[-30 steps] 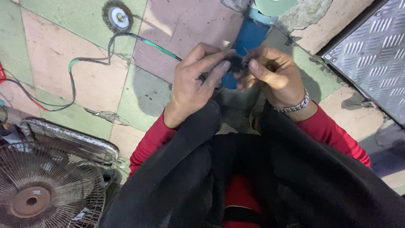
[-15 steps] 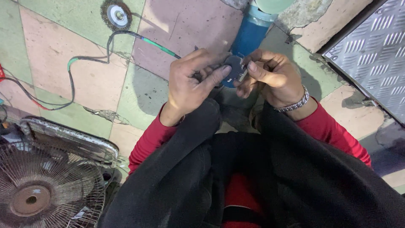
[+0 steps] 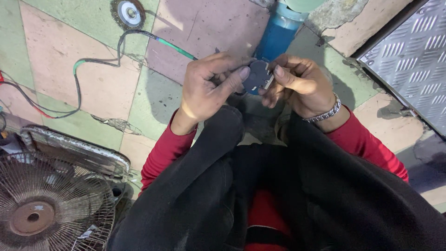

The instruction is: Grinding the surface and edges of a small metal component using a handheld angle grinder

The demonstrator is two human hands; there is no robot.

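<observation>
Both hands meet above my knees around a small dark grey rounded part (image 3: 257,75) with a pale metal edge on its right side. My left hand (image 3: 209,88) grips it from the left, thumb pressed on its face. My right hand (image 3: 297,83), with a metal bracelet (image 3: 325,113) at the wrist, pinches its right side with thumb and fingers. Both sleeves are red, and my dark trousers fill the lower frame. Behind the hands a blue cylinder (image 3: 278,35) stands on the floor.
Green and pink floor tiles lie below. A rusty wire fan guard (image 3: 51,204) sits at lower left. A black and green cable (image 3: 116,44) runs across the tiles to a round wire-brush disc (image 3: 128,13). A metal tread plate (image 3: 411,51) lies at upper right.
My hands have shifted slightly right and the small part is turned so that its flat dark face shows. The view has moved a little; the blue cylinder shows more.
</observation>
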